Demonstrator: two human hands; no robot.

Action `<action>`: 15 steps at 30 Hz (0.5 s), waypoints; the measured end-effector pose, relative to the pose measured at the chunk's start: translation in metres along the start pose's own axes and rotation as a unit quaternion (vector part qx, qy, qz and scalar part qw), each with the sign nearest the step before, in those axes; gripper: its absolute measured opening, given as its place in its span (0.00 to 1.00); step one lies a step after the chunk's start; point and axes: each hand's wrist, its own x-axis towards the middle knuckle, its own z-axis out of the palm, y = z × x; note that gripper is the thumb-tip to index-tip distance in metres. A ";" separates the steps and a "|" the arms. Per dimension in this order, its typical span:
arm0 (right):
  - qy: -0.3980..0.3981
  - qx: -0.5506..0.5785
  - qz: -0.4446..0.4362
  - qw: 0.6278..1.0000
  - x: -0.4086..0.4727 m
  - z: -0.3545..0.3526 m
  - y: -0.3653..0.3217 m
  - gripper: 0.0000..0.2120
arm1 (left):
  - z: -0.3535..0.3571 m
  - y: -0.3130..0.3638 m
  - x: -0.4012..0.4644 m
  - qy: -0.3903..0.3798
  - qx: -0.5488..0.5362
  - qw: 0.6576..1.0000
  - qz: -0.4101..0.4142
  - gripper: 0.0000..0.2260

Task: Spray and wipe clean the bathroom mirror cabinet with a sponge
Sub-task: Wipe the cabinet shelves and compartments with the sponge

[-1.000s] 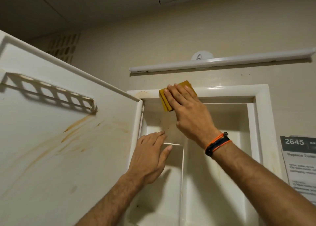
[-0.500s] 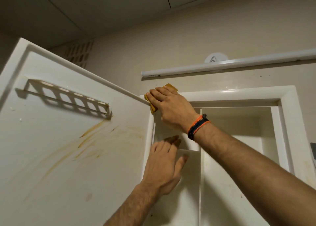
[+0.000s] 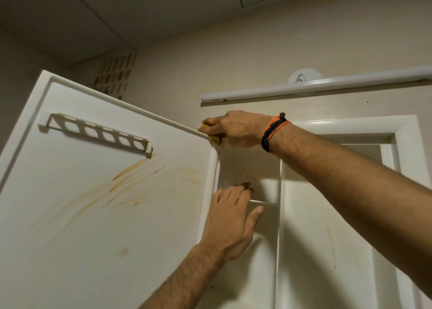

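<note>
Yellow sponge (image 3: 214, 136), brown-streaked white door (image 3: 105, 191)

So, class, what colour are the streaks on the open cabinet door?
Orange-brown streaks on the white cabinet door, head view.

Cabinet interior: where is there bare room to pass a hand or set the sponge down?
The tall right compartment, between the centre divider and the right frame, is bare. The left side is crowded: the left hand rests at the small shelf, and the right hand presses the sponge into the top-left corner.
</note>
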 end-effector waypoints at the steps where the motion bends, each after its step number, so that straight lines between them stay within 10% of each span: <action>1: 0.016 0.009 0.001 1.000 -0.007 0.003 0.000 0.26 | 0.000 0.000 0.000 0.001 0.000 1.000 -0.001 0.23; 15: -0.004 -0.019 0.006 1.000 -0.007 -0.001 -0.003 0.25 | -0.001 0.001 -0.001 0.006 -0.015 1.000 0.001 0.24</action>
